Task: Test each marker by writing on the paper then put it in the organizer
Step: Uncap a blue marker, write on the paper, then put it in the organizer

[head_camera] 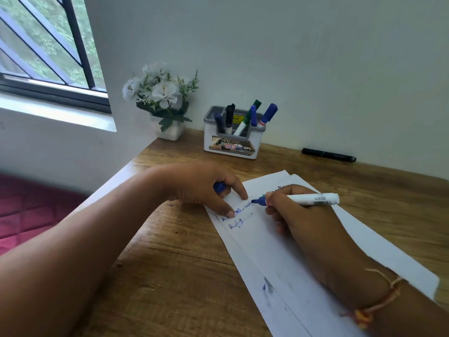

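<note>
Lying nearest on the brown wood-grain table are long white sheets of paper, overlapped and running from the near right toward the far middle, with a smudge of blue and grey ink at their near end. The person's right wrist, which wears an orange and cream thread bracelet, rests across these sheets. Farther along, the right hand grips a white-barrelled marker with a blue tip, fingers curled tightly round it near the nib; the barrel points right and the tip touches the paper at the end of a line of blue handwriting. Just left of the tip, the left hand presses the paper down with its index fingertip and thumb, while its other fingers curl round a blue plastic cap. A second short blue scribble sits on the paper just nearer than the thumb. Beyond the hands, against the white wall, stands a white and grey plastic organizer with a printed label on its front; several capped markers stand tilted inside it, blue, black and green. To its right, well apart, a black marker lies flat on the table by the wall. To the organizer's left stands a small white square pot of white artificial flowers. At the far left is a dark-framed window, with a magenta quilted surface below it beside the table.
</note>
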Action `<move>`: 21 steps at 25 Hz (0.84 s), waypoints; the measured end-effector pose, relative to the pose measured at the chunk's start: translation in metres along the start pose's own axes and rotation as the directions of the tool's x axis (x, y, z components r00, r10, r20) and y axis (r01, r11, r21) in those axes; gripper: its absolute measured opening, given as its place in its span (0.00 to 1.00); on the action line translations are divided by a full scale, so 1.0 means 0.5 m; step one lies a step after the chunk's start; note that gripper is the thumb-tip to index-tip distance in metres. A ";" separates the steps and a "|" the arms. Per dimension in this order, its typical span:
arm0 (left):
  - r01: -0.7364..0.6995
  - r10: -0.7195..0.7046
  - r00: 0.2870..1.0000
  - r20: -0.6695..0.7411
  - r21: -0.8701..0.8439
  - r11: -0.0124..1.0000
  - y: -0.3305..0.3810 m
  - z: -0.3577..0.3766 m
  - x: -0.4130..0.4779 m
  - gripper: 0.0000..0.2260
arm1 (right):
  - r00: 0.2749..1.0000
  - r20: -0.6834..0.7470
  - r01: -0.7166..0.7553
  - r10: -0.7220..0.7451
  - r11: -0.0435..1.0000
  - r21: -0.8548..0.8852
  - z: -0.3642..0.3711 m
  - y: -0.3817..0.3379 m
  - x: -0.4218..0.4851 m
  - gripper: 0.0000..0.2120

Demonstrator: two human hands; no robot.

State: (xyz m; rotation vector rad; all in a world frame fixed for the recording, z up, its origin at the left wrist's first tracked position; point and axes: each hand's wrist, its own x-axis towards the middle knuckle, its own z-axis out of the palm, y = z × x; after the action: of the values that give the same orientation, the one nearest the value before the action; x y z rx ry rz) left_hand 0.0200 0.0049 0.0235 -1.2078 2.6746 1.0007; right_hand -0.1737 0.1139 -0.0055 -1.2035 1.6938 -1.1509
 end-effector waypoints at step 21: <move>-0.396 -0.209 0.864 -0.459 -0.874 0.282 0.049 0.022 0.002 0.12 | 0.960 -0.012 0.264 -0.281 0.888 0.376 -0.047 -0.032 -0.012 0.07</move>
State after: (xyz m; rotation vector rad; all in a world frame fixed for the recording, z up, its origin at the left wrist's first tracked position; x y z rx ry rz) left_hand 0.0001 0.0225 0.0276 -1.5444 2.2572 3.0372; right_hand -0.1890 0.1231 0.0174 -1.2312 1.2198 -1.5281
